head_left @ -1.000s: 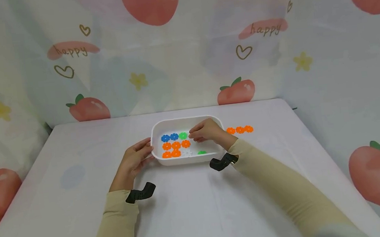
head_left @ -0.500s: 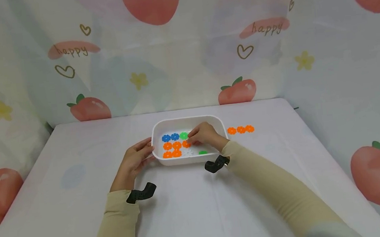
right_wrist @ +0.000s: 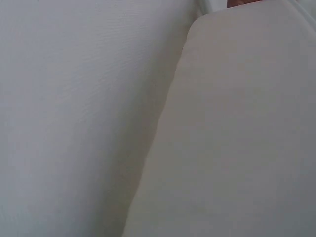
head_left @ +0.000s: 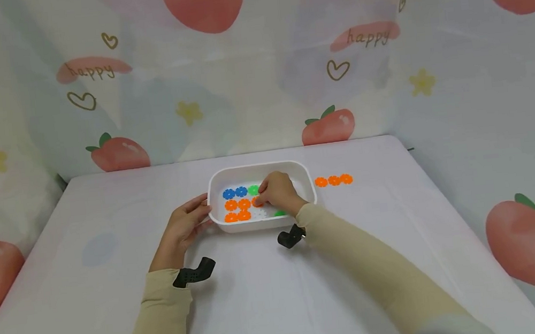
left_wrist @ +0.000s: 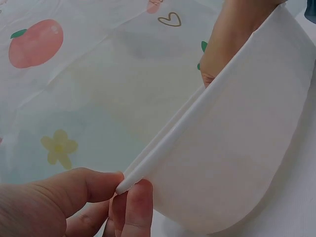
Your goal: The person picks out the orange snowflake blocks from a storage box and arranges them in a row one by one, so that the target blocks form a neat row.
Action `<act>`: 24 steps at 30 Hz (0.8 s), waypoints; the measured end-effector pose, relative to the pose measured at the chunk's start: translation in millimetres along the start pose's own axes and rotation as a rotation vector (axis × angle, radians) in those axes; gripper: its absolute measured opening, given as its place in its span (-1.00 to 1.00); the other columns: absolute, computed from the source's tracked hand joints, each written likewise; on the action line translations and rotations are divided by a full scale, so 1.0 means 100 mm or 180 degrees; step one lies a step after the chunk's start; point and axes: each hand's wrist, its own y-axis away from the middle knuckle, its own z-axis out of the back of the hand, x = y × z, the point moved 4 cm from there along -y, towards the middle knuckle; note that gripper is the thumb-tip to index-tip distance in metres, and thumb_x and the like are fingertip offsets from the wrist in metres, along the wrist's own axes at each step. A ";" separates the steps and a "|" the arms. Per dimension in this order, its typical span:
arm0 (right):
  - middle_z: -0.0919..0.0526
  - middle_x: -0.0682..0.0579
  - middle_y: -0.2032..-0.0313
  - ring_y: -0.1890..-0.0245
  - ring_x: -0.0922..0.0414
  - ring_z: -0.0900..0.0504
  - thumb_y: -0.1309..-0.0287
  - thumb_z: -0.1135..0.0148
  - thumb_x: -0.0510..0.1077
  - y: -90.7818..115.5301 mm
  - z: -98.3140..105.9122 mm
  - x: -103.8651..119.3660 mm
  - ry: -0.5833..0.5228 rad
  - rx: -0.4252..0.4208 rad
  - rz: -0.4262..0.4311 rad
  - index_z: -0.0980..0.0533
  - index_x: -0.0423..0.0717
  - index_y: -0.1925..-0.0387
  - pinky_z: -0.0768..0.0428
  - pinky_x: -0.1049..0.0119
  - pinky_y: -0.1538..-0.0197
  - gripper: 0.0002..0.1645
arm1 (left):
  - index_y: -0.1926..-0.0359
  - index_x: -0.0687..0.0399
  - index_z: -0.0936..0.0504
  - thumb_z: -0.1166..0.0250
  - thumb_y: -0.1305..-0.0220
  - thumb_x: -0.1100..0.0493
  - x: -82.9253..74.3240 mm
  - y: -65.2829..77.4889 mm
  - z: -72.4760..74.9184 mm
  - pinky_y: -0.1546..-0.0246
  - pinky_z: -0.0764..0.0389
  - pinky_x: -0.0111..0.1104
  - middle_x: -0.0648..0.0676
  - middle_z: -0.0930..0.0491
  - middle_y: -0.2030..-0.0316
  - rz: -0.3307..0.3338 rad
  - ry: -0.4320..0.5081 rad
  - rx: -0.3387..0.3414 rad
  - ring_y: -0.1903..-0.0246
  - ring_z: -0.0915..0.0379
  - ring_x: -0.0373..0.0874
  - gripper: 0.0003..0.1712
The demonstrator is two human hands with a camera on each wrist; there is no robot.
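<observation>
A shallow white plastic tray (head_left: 227, 227) stands on the table, with several snowflake building discs lying flat inside. My left hand (head_left: 184, 226) pinches its left rim; in the left wrist view the thumb and fingers (left_wrist: 139, 205) grip the tray's edge (left_wrist: 232, 143). Inside, two blue discs (head_left: 235, 192) and a green disc (head_left: 253, 190) form a back row, in front of several orange discs (head_left: 237, 205). My right hand (head_left: 279, 191) reaches in, thumb and fingertips curled at the rightmost orange disc (head_left: 255, 202), which they partly cover. The right wrist view shows only the tray's outer wall (right_wrist: 222, 128) and tablecloth.
Three orange discs (head_left: 334, 180) lie in a row on the table right of the tray. Near the tray's front wall sits another green disc (head_left: 279, 213), partly hidden, beside some small pale pieces (head_left: 263, 214). A printed curtain (head_left: 241, 94) hangs behind the table.
My right hand has moved left and slightly lower inside the tray, from beside the back green disc to the rightmost orange disc. My left hand keeps its grip on the rim.
</observation>
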 end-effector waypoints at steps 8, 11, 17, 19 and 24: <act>-0.70 0.00 0.42 0.41 0.11 -0.55 0.30 -0.68 -0.11 0.03 -0.02 0.01 -0.0002 -0.0065 -0.0030 -0.70 -0.16 0.42 -0.49 0.39 0.38 -0.65 | -0.37 0.06 -0.42 -0.26 -0.34 0.27 0.01 0.00 0.02 0.20 -0.70 -0.46 0.04 -0.49 -0.04 0.0007 -0.0020 0.0003 0.18 -0.54 -0.18 -0.42; -0.70 0.00 0.42 0.40 0.10 -0.55 0.31 -0.68 -0.12 0.05 0.01 0.00 -0.0030 -0.0084 -0.0008 -0.70 -0.16 0.44 -0.49 0.38 0.37 -0.66 | -0.36 0.06 -0.43 -0.27 -0.34 0.27 0.01 0.00 0.01 0.20 -0.70 -0.46 0.03 -0.50 -0.02 0.0010 0.0001 0.0000 0.19 -0.55 -0.19 -0.42; -0.65 0.01 0.45 0.38 0.09 -0.50 0.27 -0.67 -0.12 0.06 0.06 -0.05 -0.0038 -0.0045 -0.0025 -0.67 -0.15 0.45 -0.41 0.40 0.38 -0.67 | -0.36 0.06 -0.43 -0.27 -0.34 0.28 0.02 0.00 0.00 0.20 -0.70 -0.46 0.04 -0.50 -0.02 0.0013 0.0034 0.0010 0.19 -0.54 -0.19 -0.43; -0.65 0.00 0.43 0.38 0.08 -0.50 0.25 -0.65 -0.13 0.06 0.08 -0.06 -0.0045 -0.0012 -0.0025 -0.68 -0.16 0.43 -0.40 0.42 0.39 -0.68 | -0.36 0.06 -0.43 -0.26 -0.35 0.27 0.02 0.00 0.01 0.21 -0.70 -0.47 0.03 -0.50 -0.03 -0.0003 0.0014 0.0002 0.19 -0.54 -0.19 -0.43; -0.71 -0.04 0.35 0.32 0.09 -0.53 0.14 -0.59 -0.15 0.08 0.13 -0.08 -0.0052 0.0097 -0.0046 -0.73 -0.19 0.31 -0.43 0.45 0.34 -0.70 | -0.36 0.07 -0.44 -0.26 -0.35 0.27 0.00 0.00 0.00 0.21 -0.71 -0.45 0.02 -0.50 -0.02 -0.0037 0.0020 0.0026 0.21 -0.55 -0.21 -0.44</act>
